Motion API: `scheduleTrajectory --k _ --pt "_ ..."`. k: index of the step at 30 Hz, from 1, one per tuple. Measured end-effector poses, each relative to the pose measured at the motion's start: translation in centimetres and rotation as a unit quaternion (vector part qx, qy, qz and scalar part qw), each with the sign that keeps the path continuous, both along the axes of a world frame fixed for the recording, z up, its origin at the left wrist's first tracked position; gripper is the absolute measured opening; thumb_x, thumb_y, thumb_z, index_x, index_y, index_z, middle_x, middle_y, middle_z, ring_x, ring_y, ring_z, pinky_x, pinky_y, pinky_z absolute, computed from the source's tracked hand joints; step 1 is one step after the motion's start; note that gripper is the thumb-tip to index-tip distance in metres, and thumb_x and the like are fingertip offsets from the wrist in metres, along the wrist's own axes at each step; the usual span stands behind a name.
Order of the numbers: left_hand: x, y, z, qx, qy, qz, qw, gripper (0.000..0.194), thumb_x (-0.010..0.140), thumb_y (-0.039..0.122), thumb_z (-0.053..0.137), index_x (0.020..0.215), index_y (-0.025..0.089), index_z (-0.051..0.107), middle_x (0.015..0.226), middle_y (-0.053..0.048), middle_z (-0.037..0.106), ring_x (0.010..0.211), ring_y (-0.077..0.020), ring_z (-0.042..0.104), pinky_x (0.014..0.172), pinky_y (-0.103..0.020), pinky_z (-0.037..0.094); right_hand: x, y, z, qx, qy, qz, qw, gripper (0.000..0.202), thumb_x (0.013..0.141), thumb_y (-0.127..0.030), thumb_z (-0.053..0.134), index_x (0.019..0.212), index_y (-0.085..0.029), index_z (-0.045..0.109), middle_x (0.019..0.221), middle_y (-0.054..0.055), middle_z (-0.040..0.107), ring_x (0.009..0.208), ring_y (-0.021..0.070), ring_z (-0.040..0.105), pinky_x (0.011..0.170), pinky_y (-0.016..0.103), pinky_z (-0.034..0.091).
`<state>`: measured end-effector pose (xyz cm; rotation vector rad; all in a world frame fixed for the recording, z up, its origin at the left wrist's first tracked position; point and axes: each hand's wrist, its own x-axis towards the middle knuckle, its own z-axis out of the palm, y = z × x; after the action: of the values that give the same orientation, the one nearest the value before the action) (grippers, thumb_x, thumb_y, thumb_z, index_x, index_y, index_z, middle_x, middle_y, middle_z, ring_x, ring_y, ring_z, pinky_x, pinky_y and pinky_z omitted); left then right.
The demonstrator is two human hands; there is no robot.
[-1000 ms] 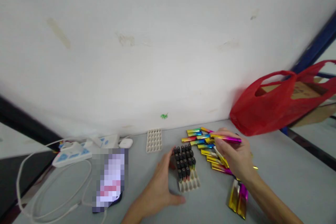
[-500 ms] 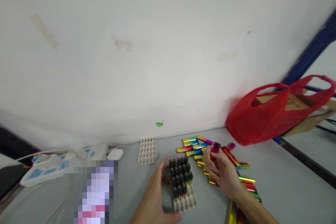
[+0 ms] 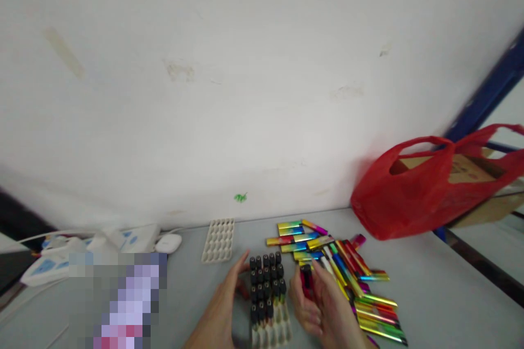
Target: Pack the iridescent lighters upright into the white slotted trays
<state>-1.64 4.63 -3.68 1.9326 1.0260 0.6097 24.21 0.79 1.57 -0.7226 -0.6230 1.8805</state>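
My left hand (image 3: pixel 219 308) curves along the left side of a pale moulded tray (image 3: pixel 282 332), its fingers against the edge; the thumb runs out at the bottom of the frame. Black-topped pieces (image 3: pixel 266 272) stand upright in rows there, each with a small light spot on top. Just right of the tray, my right hand (image 3: pixel 323 305) is closed around a shiny dark red tube with a black end (image 3: pixel 306 278), held upright. Behind and beyond that hand lies a loose pile of shiny coloured tubes (image 3: pixel 352 262).
A second pale tray (image 3: pixel 219 240) with bare hollows lies near the wall. At the left are a power strip (image 3: pixel 49 270), a white charger (image 3: pixel 168 242) and a blurred-out screen (image 3: pixel 133 305). A red plastic bag (image 3: pixel 409 196) with cardboard inside stands at the right.
My right hand has come from above the pile, left and toward me, bringing the tube beside the tray. My left hand stays at the tray. The whole view has shifted slightly.
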Motion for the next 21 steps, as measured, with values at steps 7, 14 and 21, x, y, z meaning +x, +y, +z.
scheduleTrajectory --k 7,14,21 --pt "-0.1 -0.7 0.6 -0.03 -0.017 0.04 0.999 0.158 0.055 0.021 0.101 0.181 0.043 0.008 0.177 -0.012 0.041 0.147 -0.0484 0.051 0.131 -0.068 0.035 -0.1 -0.3 0.6 0.041 0.013 0.004 0.999 0.073 0.086 -0.086 0.079 0.064 -0.022 0.052 0.053 -0.011 0.026 0.046 0.0072 0.015 0.04 0.021 0.013" --pt "0.7 -1.2 2.5 -0.048 -0.016 0.042 0.998 0.151 0.06 0.019 0.101 0.18 0.038 0.011 0.175 -0.014 0.042 0.144 -0.0422 0.054 0.133 -0.064 0.034 0.0 -1.0 0.9 0.023 -0.017 -0.001 1.0 0.069 0.089 -0.083 0.079 0.07 -0.021 0.054 0.059 -0.01 0.029 0.052 0.0088 0.015 0.048 0.024 0.014" --pt "0.9 -1.4 3.5 -0.061 -0.024 0.046 0.997 0.148 0.062 0.015 0.104 0.181 0.031 0.017 0.171 -0.017 0.046 0.138 -0.0382 0.057 0.13 -0.059 0.039 0.1 -1.5 0.5 0.081 -0.002 0.022 0.996 0.069 0.102 -0.074 0.068 0.061 -0.023 0.046 0.053 -0.01 0.023 0.049 0.0091 0.016 0.05 0.03 0.015"
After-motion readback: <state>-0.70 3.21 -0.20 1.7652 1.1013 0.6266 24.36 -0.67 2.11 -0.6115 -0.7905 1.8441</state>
